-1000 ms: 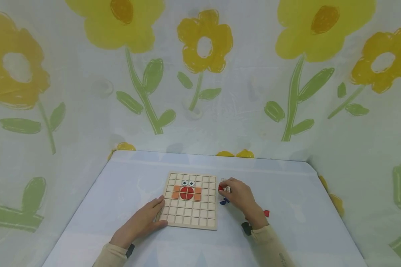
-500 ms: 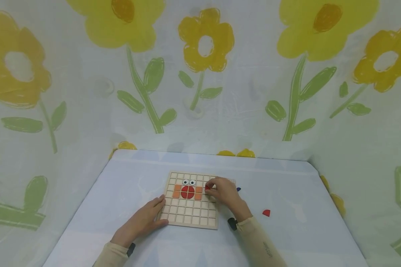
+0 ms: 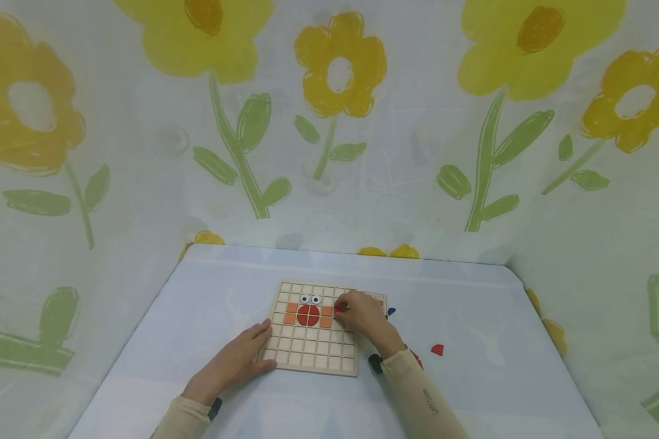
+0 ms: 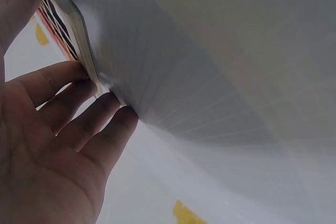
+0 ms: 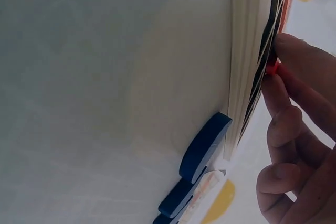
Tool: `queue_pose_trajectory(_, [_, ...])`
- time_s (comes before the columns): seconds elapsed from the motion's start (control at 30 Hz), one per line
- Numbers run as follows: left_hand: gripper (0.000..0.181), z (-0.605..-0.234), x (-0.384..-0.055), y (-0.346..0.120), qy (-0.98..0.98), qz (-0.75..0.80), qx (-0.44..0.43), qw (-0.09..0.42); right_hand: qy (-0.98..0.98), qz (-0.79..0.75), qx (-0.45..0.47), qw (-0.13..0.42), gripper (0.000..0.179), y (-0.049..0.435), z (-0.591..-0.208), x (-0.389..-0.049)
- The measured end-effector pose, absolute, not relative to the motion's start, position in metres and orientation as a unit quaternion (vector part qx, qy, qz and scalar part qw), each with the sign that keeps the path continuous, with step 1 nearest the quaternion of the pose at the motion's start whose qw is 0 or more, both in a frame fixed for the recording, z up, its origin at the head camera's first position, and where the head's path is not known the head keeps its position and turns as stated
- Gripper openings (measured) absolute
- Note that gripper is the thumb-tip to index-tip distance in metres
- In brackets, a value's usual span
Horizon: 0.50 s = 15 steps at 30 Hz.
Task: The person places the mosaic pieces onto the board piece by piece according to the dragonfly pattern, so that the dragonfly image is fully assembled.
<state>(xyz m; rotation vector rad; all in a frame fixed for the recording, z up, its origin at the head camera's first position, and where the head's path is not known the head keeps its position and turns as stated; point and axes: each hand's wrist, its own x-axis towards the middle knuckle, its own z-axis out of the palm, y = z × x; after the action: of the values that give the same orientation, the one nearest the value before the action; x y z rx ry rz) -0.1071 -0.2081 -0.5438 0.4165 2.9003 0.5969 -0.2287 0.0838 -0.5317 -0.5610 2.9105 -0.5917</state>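
Where your left hand rests: along the left edge of the board, fingers loosely extended, touching without gripping.
Spare wedge: red, on the table, right of your right sleeve.
Your right hand: over the board's right part, thumb and finger pinched on a red piece.
Red piece: left of your right palm, just right of the nearer orange squares; mostly covered, so its long axis and any contact with the board can't be told.
Red disc: farther left, between orange columns, eyes just beyond.
Blue pieces: near the board's right edge, on your right hand's side.
Gridded sheet: partly behind your right hand.
Flowered cloth: past the table.
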Motion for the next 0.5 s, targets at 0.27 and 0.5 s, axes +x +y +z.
queue_pose_trajectory(0.27, [0.084, -0.5419, -0.1062, -0.2063, 0.966, 0.207, 0.138, 0.072, 0.960, -0.200, -0.182, 0.074, 0.021, 0.0825, -0.5334, -0.2316])
queue_pose_trajectory(0.5, [0.085, -0.5405, -0.1063, -0.2049, 0.967, 0.205, 0.128, 0.079, 0.961, -0.194, -0.175, 0.088, 0.019, 0.0806, -0.5336, -0.2313])
